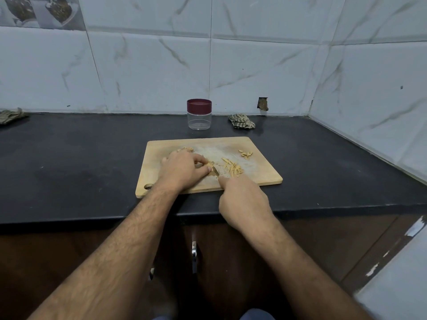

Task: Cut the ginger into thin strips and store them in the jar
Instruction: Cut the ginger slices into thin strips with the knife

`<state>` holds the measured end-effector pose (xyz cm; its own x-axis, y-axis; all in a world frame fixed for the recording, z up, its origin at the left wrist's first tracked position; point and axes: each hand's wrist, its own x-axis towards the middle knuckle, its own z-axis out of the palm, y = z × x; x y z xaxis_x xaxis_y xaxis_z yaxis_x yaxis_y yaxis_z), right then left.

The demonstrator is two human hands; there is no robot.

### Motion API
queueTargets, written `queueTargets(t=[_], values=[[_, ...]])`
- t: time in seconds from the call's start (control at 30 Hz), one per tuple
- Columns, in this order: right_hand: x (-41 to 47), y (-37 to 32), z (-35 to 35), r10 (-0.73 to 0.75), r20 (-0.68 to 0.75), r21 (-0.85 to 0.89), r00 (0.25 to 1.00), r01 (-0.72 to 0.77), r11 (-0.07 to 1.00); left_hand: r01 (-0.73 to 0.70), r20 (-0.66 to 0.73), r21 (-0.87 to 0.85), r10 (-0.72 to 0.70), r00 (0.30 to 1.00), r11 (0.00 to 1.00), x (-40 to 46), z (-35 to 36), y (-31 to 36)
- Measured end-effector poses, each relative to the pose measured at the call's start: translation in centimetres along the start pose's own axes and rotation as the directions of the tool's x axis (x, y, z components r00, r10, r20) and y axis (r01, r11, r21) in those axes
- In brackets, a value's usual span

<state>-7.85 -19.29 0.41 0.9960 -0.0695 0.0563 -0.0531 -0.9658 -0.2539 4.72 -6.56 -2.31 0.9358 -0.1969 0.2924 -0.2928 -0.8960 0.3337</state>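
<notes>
Nearest, the right hand (242, 199) is curled round a knife (215, 171), its blade angling away toward the ginger (209, 166) pinched under the left hand (182, 168) on the cutting board (265, 172); cut strips (232, 168) lie right of the blade, and the lidded jar (199, 114) stands behind on the bench (80, 153).

Landmark: the cutting board (265, 174). Behind its far edge, a lidded jar (199, 114) and, just right of that, a crumpled cloth (241, 121), both standing apart from the board. Bare black counter (80, 158) to left and right of the board. On the board, cut strips (232, 168) right of centre and scraps (245, 154) near the far right corner.
</notes>
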Motion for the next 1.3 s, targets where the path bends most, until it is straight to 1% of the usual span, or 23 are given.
queueTargets(t=[0.1,0.37,0.6,1.03,1.3], values=[[-0.5,0.5,-0.1,-0.009,-0.006,0.012,1.000,0.009,1.000,0.007,-0.003,-0.026,-0.007,1.000,1.000,0.0,-0.1,0.0],[0.6,0.1,0.0,-0.002,-0.083,0.081,0.997,0.008,0.997,0.009,0.001,-0.063,-0.009,1.000,0.998,-0.1,-0.2,0.0],[2.0,-0.2,0.0,0.000,-0.072,0.093,0.997,0.006,0.996,0.004,-0.018,-0.058,-0.005,1.000,0.998,-0.1,0.0,-0.1],[3.2,-0.7,-0.1,-0.004,-0.031,0.043,1.000,0.005,0.999,0.008,-0.012,-0.042,-0.009,1.000,0.999,0.0,0.0,-0.1],[0.1,0.2,0.3,-0.022,-0.008,0.010,1.000,0.022,1.000,0.014,-0.013,-0.035,-0.015,1.000,0.999,0.1,0.0,-0.1]])
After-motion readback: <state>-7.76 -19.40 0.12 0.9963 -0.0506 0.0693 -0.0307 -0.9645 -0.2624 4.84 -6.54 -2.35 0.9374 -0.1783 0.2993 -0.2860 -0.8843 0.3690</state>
